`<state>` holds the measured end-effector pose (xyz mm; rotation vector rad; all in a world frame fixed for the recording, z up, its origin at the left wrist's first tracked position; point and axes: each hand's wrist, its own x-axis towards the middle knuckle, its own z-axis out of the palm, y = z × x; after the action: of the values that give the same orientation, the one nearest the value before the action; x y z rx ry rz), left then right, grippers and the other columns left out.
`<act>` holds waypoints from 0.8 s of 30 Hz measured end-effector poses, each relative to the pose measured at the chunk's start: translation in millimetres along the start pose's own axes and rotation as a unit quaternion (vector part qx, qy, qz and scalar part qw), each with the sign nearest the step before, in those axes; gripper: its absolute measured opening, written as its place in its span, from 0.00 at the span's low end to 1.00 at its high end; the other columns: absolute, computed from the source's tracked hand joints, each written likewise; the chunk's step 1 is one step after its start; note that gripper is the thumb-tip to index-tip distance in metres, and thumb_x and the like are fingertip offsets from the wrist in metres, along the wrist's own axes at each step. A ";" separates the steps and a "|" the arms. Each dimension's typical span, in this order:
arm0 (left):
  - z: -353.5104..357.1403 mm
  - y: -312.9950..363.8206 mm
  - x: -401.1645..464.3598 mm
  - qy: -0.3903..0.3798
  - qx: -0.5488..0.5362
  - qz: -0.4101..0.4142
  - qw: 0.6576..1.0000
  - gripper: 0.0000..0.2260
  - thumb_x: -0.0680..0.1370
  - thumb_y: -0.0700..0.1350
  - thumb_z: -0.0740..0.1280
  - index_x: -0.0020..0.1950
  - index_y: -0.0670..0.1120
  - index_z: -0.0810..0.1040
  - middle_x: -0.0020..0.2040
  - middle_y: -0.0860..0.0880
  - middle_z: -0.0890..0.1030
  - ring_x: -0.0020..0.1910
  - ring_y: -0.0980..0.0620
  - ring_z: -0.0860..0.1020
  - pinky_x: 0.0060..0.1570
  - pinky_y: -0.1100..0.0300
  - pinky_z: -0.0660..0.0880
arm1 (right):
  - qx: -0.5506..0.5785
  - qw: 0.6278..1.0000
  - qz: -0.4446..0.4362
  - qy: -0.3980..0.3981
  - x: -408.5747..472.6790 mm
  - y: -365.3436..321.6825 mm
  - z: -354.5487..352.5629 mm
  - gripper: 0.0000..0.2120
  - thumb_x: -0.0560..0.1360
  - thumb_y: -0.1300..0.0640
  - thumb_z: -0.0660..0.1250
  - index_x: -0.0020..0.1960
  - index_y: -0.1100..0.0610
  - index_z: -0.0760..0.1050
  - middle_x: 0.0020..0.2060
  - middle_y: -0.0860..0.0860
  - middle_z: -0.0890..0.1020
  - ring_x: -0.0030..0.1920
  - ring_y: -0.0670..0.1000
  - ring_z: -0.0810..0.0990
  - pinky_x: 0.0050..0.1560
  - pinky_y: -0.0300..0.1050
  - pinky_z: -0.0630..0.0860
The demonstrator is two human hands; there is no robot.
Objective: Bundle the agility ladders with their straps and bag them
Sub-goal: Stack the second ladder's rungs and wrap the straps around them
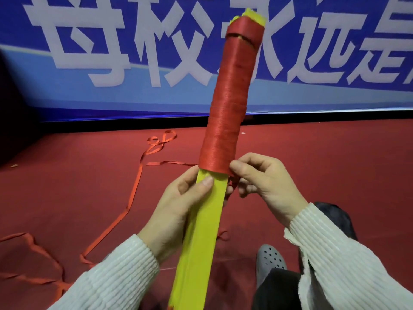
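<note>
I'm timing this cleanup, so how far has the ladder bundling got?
Done: red strap winding covers the upper part of the yellow rung bundle. In hand: the left hand grips the bare yellow section while the right hand pinches the strap at the winding's lower edge. Left: the lower rungs are unwrapped, loose strap lies on the red floor, and no bag is visible.

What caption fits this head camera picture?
Both hands, left and right, winding red strap around yellow ladder rungs.
</note>
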<state>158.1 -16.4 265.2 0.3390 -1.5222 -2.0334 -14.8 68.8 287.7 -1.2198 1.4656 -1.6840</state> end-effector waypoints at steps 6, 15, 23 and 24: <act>12.7 -7.9 0.4 0.070 0.062 0.011 0.996 0.13 0.76 0.43 0.78 0.59 0.48 0.81 0.43 0.43 0.83 0.37 0.48 0.79 0.34 0.56 0.79 | -0.059 0.997 -0.040 -0.016 0.9 -1.1 5.1 0.08 0.74 0.57 0.74 0.41 0.61 0.79 0.29 0.52 0.78 0.29 0.50 0.74 0.32 0.41 0.73; 1.1 -3.4 -0.3 0.106 0.073 0.024 0.991 0.08 0.72 0.49 0.76 0.48 0.49 0.83 0.47 0.36 0.84 0.37 0.46 0.80 0.38 0.52 0.79 | -0.198 0.979 0.025 0.028 5.7 4.8 -9.9 0.22 0.74 0.76 0.51 0.40 0.56 0.78 0.26 0.56 0.81 0.26 0.54 0.82 0.25 0.44 0.77; 1.2 -2.4 2.6 0.097 0.059 0.024 0.993 0.13 0.68 0.46 0.80 0.46 0.43 0.80 0.36 0.42 0.79 0.32 0.46 0.76 0.30 0.56 0.77 | 0.045 0.995 0.038 -0.078 1.6 9.0 -13.4 0.08 0.74 0.53 0.68 0.47 0.57 0.79 0.41 0.56 0.77 0.39 0.51 0.78 0.44 0.47 0.79; 2.2 -2.2 1.4 0.082 0.047 0.010 0.995 0.11 0.68 0.44 0.79 0.45 0.44 0.80 0.35 0.42 0.78 0.30 0.47 0.76 0.29 0.56 0.76 | 0.028 0.996 0.024 -0.076 2.7 11.5 -10.0 0.10 0.73 0.49 0.72 0.49 0.54 0.82 0.42 0.53 0.78 0.41 0.50 0.77 0.44 0.44 0.78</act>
<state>155.2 -15.0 264.0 0.5136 -1.5147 -1.8739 -26.5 68.1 277.5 -1.2430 1.3382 -1.5546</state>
